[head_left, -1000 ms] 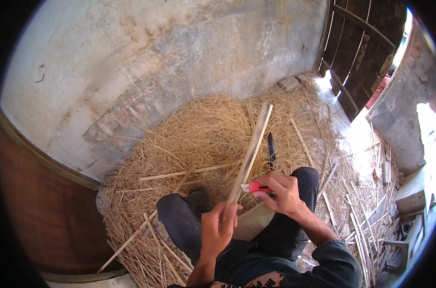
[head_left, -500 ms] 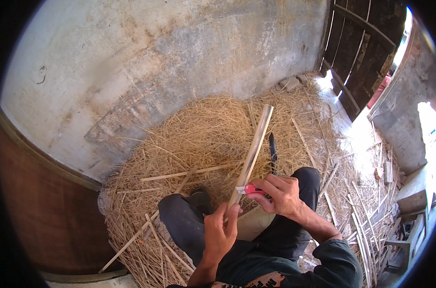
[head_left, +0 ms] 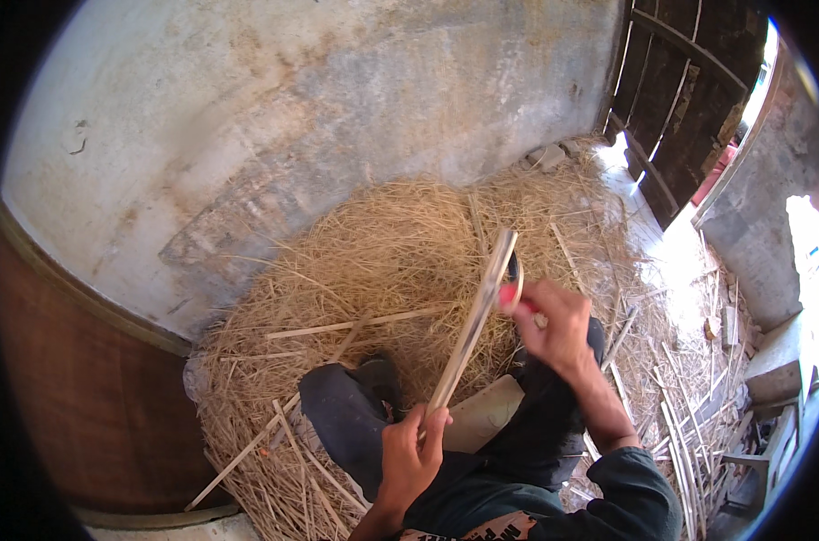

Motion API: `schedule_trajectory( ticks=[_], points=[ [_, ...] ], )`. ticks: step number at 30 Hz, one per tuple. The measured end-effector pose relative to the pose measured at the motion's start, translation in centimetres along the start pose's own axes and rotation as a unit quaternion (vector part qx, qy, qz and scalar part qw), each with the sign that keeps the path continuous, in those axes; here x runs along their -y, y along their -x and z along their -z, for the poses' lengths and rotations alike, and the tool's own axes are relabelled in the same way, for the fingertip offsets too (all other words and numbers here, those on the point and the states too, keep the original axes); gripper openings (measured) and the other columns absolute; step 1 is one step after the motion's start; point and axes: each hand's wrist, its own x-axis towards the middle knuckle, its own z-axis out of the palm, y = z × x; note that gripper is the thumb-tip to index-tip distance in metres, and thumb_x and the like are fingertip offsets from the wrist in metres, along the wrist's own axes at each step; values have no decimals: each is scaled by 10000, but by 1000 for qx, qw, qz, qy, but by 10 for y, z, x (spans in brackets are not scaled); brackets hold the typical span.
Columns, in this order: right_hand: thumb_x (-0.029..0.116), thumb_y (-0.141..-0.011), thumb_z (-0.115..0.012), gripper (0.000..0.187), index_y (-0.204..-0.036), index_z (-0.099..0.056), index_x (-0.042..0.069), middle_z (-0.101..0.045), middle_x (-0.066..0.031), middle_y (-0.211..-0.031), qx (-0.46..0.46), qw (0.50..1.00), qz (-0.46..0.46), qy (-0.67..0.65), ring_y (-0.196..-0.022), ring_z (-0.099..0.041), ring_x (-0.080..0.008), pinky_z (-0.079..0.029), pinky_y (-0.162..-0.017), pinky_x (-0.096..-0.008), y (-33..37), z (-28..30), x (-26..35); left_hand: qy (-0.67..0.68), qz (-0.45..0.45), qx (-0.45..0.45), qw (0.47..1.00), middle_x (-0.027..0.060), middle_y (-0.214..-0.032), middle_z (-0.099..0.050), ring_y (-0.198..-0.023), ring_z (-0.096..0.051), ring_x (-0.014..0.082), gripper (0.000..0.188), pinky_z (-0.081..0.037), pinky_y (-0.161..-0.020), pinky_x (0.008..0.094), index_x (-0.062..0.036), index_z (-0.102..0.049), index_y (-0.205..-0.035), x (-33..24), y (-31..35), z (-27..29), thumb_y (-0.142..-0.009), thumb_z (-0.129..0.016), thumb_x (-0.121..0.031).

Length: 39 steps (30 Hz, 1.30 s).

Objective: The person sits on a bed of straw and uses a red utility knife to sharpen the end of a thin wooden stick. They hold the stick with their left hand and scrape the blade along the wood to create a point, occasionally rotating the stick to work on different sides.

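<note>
A split bamboo strip (head_left: 474, 326), pale with a dark streak along it, slants up and away above my lap. My left hand (head_left: 413, 449) is closed round its near end. My right hand (head_left: 558, 329) grips a red-handled utility knife (head_left: 507, 296), blurred by motion, beside the strip's far part. The blade cannot be made out. A thin pale shaving (head_left: 519, 278) curls up at the knife. Beneath the strip, between my legs, lies a beige piece of material (head_left: 483, 415).
Straw-like shavings (head_left: 373, 239) cover the floor, with loose bamboo strips (head_left: 355, 323) on top. A dark long tool (head_left: 513, 266) lies partly hidden beyond the knife. A stained wall (head_left: 337, 108) rises ahead. At the right are a plank door (head_left: 680, 99) and a low block (head_left: 775, 365).
My right hand and the knife have slid up along the strip, away from my left hand, and a shaving now shows. The strip's far end has dipped nearer; my left hand keeps its grip.
</note>
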Motion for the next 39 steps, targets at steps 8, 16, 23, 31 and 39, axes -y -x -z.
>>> schedule_trajectory(
  ticks=[8,16,23,31,39],
  points=[
    [202,-937,-806,183,-1040,-802,51,-769,-105,-866,-76,989,-121,47,-659,-712,-171,-527,-560,-327,-33,16,-60,2,53,57,997,19,-588,-550,-539,-499,55,310,-378,-502,282,-22,-728,-914,9,27,8,-1074,-646,-275],
    [125,-916,-806,107,-1016,-804,86,-770,-89,-876,28,995,-58,-77,-678,-723,-201,-554,-571,-317,3,6,-4,13,34,7,999,10,-606,-557,-554,-479,37,299,-355,-498,268,2,-726,-931,12,-1,11,-1087,-641,-239],
    [306,-847,-885,254,-1025,-784,156,-657,5,-744,117,990,50,-64,-605,-675,-183,-522,-513,-326,32,-7,31,-24,7,19,1000,170,-820,-769,-706,-781,263,262,-569,-594,355,35,-709,-982,-4,-14,4,-1080,-652,-201],
    [311,-839,-886,265,-1026,-787,152,-640,14,-739,117,990,53,-57,-582,-657,-177,-508,-501,-319,30,-4,38,-40,-72,-46,996,102,-729,-711,-577,-645,138,253,-464,-515,314,25,-707,-1001,2,-16,-10,-1095,-626,-196],
    [304,-822,-898,288,-1025,-787,133,-629,11,-722,93,992,76,-46,-571,-650,-175,-504,-499,-319,28,-4,34,-76,-55,-20,995,132,-794,-750,-657,-751,232,255,-517,-537,339,30,-680,-987,1,-12,-5,-1092,-629,-197]
  ],
)
